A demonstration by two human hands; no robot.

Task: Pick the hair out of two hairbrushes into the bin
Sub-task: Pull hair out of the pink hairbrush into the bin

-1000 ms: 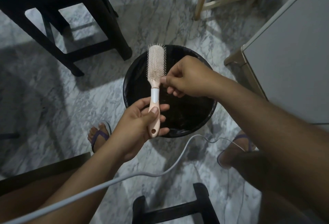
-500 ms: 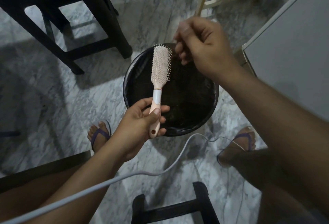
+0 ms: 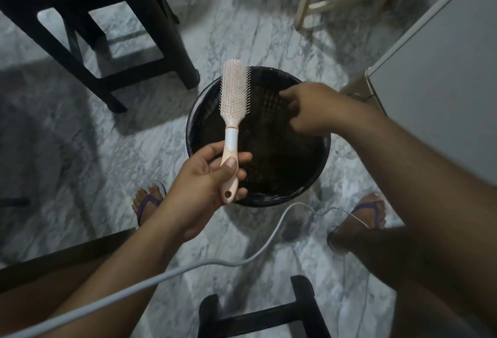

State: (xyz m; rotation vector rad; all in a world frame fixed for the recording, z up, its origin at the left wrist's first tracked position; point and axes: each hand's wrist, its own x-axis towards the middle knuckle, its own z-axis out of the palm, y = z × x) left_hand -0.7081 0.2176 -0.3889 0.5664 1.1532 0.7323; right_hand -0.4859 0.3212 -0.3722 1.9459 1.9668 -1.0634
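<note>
Floor: grey-white marble (image 3: 236,36), dim light, seen from the head camera.
Bin: black, round (image 3: 309,192), on the floor between the person's feet; dark inside, contents not readable.
Brush: pink, with a white band on the neck (image 3: 233,101); held near upright over the bin's left rim, bristles facing the camera and slightly right. Hair in the bristles cannot be made out.
Left hand: (image 3: 204,184) wrapped round the brush handle, thumb pressed on the front, fingers curled behind; handle end with its hole sticks out below the thumb.
Right hand: (image 3: 309,109) over the bin opening, well apart from the brush; fingertips bunched together and pointing down. Whether they pinch any hair cannot be told.
Cable: grey (image 3: 172,273), runs from lower left across the floor, just in front of the bin.
Surroundings: dark stool (image 3: 150,15) upper left, pale wooden frame (image 3: 322,7) upper right, white cabinet (image 3: 443,74) at right.
Feet: in purple flip-flops, left foot (image 3: 146,202) and right foot (image 3: 368,211) either side of the bin.
</note>
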